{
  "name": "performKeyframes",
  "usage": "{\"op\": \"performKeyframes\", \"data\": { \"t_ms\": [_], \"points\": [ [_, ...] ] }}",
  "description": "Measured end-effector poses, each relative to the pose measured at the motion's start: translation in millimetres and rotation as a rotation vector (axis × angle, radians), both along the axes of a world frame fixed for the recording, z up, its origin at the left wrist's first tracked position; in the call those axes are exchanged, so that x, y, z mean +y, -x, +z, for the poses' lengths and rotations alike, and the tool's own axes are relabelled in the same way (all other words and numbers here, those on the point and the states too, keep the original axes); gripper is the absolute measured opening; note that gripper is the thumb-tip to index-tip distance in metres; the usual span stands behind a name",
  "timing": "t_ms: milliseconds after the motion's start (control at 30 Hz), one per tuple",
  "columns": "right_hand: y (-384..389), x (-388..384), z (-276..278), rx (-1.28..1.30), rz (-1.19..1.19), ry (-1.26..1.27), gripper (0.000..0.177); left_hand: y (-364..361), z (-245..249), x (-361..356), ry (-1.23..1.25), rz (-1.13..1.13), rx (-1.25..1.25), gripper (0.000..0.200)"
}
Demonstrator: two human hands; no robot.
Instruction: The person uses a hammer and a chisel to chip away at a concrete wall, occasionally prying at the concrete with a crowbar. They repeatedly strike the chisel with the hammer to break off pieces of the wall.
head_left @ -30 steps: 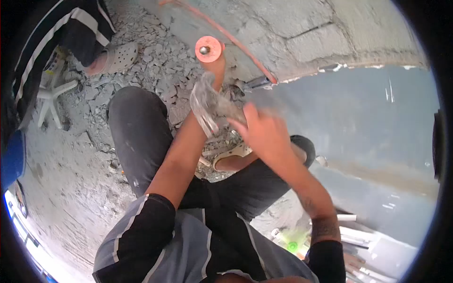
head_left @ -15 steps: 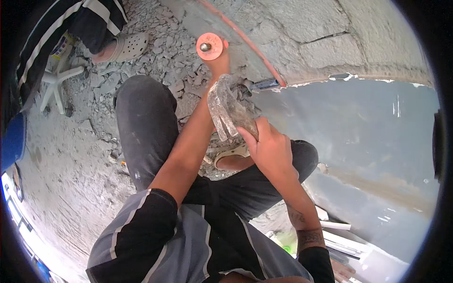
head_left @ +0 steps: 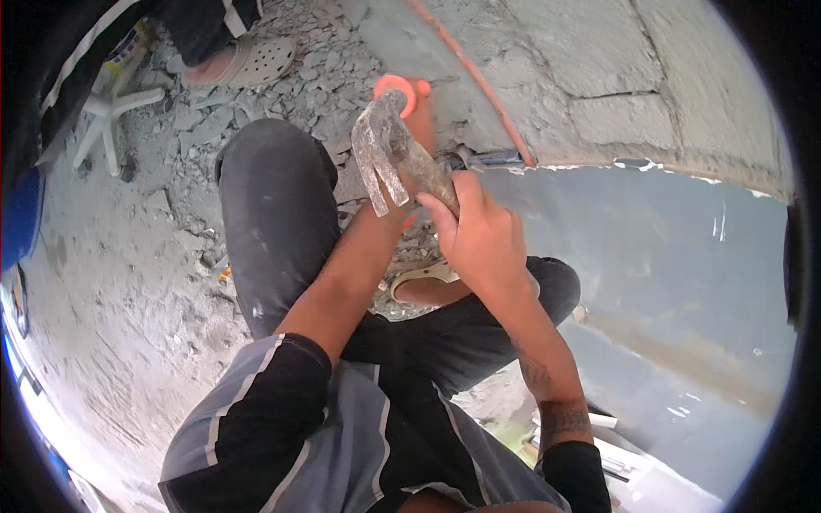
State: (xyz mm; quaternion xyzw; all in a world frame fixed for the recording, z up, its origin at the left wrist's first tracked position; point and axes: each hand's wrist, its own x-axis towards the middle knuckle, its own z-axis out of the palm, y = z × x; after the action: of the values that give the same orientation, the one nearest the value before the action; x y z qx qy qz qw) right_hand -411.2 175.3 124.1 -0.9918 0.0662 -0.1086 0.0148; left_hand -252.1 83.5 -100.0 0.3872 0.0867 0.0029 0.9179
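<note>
Head view: person squatting at the foot of a block wall [head_left: 616, 51].

- Right hand [head_left: 479, 235]: closed tight round the handle of a claw hammer [head_left: 385, 150]. Hammer head raised, claw pointing down toward the left forearm.
- Left hand [head_left: 421, 120]: up at the wall, largely covered by the hammer head. The part that shows is wrapped round a chisel [head_left: 492, 158] just under its orange hand guard [head_left: 395, 85].
- Chisel: blade end lies against the wall where bare block meets the grey-blue painted surface [head_left: 650, 256]. Hammer head sits just beside the guard; contact not resolvable, frame blurred.
- Orange hose [head_left: 470, 73] runs diagonally down the wall to the chisel spot.
- Ground: broken plaster rubble [head_left: 197, 128] around the knees.
- Another person's foot in a perforated clog [head_left: 248, 58] at top left, white stool base [head_left: 107, 111] near it.
</note>
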Motion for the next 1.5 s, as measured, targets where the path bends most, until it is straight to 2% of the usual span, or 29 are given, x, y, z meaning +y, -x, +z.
{"op": "performKeyframes", "data": {
  "t_ms": [33, 133, 200, 333, 433, 567, 633, 733, 833, 867, 967, 1000, 1067, 1200, 1267, 1300, 1367, 1467, 1500],
  "points": [
    [-5, 2, -1, -0.036, 0.03, -0.006, 0.039, 6, 13, 1, -0.094, -0.013, -0.008, 0.014],
    [-15, 9, 2, 0.022, 0.11, 0.023, 0.039, 9, 33, -6, -0.135, 0.138, -0.021, 0.009],
    [-20, 9, -1, 0.027, 0.131, 0.07, 0.039, 10, 38, -1, -0.073, 0.137, -0.121, 0.008],
    [-31, -2, -9, 0.064, 0.107, 0.189, 0.039, 5, 29, 2, -0.16, 0.088, -0.067, 0.011],
    [-29, -1, 0, 0.11, 0.141, 0.076, 0.036, 7, 22, -4, -0.154, 0.101, -0.067, 0.009],
    [-25, 3, 12, 0.113, 0.252, 0.09, 0.036, 9, 35, -3, -0.14, 0.086, -0.079, 0.007],
    [-30, -18, -1, 0.24, 0.109, 0.303, 0.037, 11, 33, -9, -0.131, 0.082, -0.071, 0.006],
    [-49, -24, 4, 0.357, -0.019, 0.363, 0.039, 14, 25, -17, -0.127, 0.066, -0.061, 0.005],
    [-47, 24, 34, 0.266, 0.119, 0.361, 0.04, 22, 20, -12, -0.103, 0.055, -0.035, 0.005],
    [-44, 32, 37, 0.176, 0.225, 0.26, 0.04, 28, 16, -9, -0.102, 0.054, -0.032, 0.005],
    [-45, 4, 12, 0.139, 0.268, 0.315, 0.041, 31, 17, -4, -0.084, 0.019, -0.019, 0.006],
    [-51, -8, 5, 0.137, 0.268, 0.314, 0.041, 36, 10, -13, -0.091, 0.008, -0.018, 0.006],
    [-68, -17, 1, 0.365, 0.028, 0.401, 0.04, 33, 12, -17, -0.082, -0.019, -0.017, 0.007],
    [-46, 16, 20, 0.297, 0.087, 0.368, 0.038, 24, 6, -15, -0.04, -0.012, -0.007, 0.009],
    [-40, 18, 17, 0.05, 0.331, 0.155, 0.035, 22, 14, -4, -0.024, -0.017, -0.007, 0.01],
    [-45, 5, 6, 0.047, 0.328, 0.153, 0.035, 23, 16, -2, -0.018, -0.02, -0.008, 0.011],
    [-64, -25, -16, 0.404, -0.051, 0.34, 0.035, 14, 8, -14, -0.008, -0.038, 0.0, 0.012],
    [-60, -19, -10, 0.396, -0.097, 0.24, 0.033, -4, 5, -16, 0.122, -0.067, 0.043, 0.014],
    [-49, -15, -4, 0.417, -0.103, 0.241, 0.033, -3, 2, -12, 0.249, -0.123, 0.113, 0.014]
  ]
}}
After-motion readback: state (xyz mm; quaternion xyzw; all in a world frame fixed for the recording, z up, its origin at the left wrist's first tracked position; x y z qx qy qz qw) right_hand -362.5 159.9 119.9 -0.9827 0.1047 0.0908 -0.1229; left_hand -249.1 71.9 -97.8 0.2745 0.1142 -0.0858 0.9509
